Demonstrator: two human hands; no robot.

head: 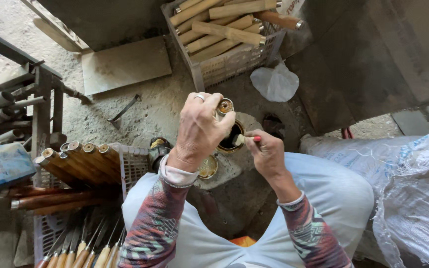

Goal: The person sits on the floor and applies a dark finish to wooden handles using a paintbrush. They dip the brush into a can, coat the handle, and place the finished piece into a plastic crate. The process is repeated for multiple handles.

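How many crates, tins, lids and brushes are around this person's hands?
Plastic crates of wooden handles: 2, pale handles, dark handles
Open tin: 1
Tin lid: 1
Brush, in right hand: 1
Total: 5

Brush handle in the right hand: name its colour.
Red, on the brush handle held by the right hand; head view.

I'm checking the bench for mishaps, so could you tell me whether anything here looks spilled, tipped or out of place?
Nothing looks spilled. The open tin stands upright, its lid lying flat beside it. The left hand grips a wooden handle over the tin; the right hand holds a small brush. One handle juts over the crate's rim.
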